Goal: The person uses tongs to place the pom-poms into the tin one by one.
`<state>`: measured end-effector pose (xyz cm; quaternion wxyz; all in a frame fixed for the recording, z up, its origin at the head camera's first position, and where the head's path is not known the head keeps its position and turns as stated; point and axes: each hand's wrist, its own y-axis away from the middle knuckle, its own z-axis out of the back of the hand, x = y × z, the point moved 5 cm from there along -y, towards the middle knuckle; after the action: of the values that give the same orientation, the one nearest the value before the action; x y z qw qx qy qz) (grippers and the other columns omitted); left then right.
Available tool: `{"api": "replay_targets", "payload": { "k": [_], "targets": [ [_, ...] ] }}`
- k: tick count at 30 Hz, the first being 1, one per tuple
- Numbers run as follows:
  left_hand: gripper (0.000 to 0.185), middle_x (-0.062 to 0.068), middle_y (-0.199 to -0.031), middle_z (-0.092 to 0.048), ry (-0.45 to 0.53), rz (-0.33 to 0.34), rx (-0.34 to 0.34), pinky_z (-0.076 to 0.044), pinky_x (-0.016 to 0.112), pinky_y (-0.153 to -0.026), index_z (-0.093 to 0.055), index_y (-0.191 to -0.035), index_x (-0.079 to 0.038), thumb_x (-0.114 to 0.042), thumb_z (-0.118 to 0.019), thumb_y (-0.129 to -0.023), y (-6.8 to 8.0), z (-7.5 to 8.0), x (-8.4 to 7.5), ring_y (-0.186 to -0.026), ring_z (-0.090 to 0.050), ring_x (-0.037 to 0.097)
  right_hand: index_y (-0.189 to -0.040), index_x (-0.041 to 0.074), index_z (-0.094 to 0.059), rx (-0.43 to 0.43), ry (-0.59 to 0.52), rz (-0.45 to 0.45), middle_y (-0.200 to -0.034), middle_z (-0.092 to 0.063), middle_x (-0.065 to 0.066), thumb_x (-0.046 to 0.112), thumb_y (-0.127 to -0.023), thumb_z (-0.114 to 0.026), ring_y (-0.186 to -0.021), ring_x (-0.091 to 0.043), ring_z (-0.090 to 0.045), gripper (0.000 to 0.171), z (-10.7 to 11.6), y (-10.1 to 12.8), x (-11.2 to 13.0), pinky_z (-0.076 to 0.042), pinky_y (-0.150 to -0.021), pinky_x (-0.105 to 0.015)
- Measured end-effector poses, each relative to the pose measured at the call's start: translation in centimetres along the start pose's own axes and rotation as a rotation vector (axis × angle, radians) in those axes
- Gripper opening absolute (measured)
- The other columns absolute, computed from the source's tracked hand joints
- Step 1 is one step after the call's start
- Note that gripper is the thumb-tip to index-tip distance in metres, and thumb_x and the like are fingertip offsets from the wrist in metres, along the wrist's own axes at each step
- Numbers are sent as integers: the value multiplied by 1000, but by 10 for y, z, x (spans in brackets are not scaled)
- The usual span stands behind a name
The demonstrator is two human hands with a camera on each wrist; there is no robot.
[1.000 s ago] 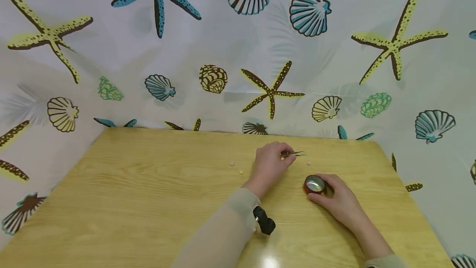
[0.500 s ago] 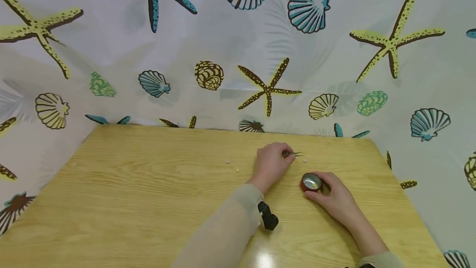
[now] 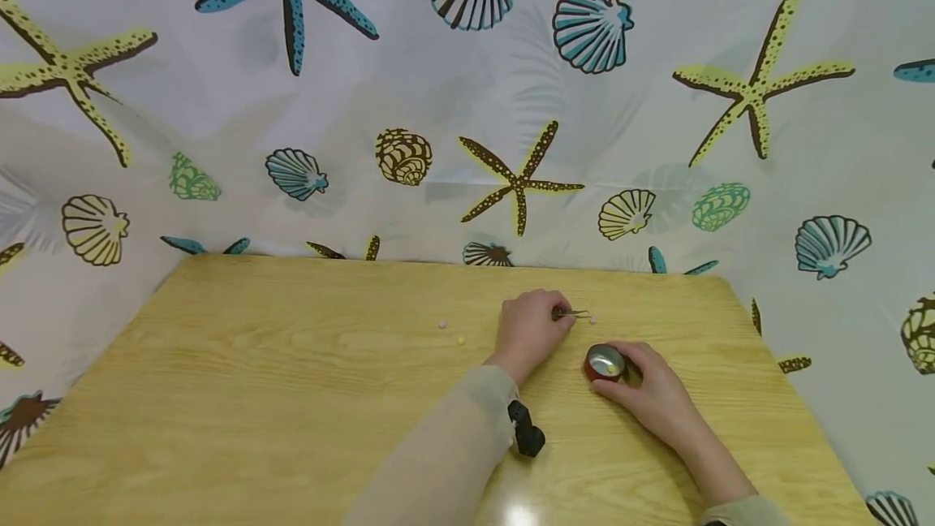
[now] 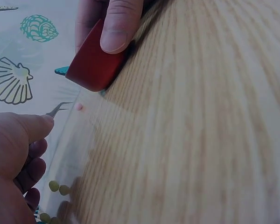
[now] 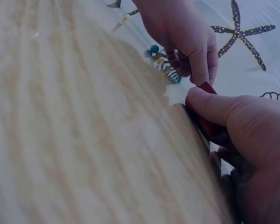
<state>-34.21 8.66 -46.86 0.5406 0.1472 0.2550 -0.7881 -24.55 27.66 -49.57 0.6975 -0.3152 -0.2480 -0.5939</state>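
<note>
Thin metal tweezers [image 3: 575, 314] are pinched in my left hand [image 3: 532, 329], their tips pointing right. Right at the tips lies a small pink bead [image 3: 592, 321] on the table. The left wrist view shows the tweezers [image 4: 59, 108] slightly apart at the tips, beside the pink bead [image 4: 79, 107]. My right hand [image 3: 661, 396] grips a small round red tin [image 3: 605, 363] from its right side, thumb in front. The tin has a silvery inside, and something small and yellow shows in it. In the right wrist view, both the tin and tweezers are largely hidden by the hands.
Left of my left arm lie a pink bead [image 3: 441, 325] and a yellow bead [image 3: 461, 341]. Several yellowish beads [image 4: 59, 187] show beneath my left hand in its wrist view. A sea-pattern cloth [image 3: 351, 104] hangs behind the wooden table [image 3: 256, 396].
My left hand has brought the tweezer tips down and nearer to the pink bead. The right hand and tin stay put on the table; the head view has shifted slightly.
</note>
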Motion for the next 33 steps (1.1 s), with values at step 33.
{"api": "replay_targets", "payload": {
  "k": [33],
  "targets": [
    [11,-12,-97,-78,-63,3,19,-48,49,-98,-84,-108,-25,-36,-80,-105,-3,-9,-1,-95,-72,17,-149,10,-66,18,8,-19,-141,-66,-12,36,-95,-91,-138,-37,-59,65,1,-1,1,-42,-118,-63]
  ]
}}
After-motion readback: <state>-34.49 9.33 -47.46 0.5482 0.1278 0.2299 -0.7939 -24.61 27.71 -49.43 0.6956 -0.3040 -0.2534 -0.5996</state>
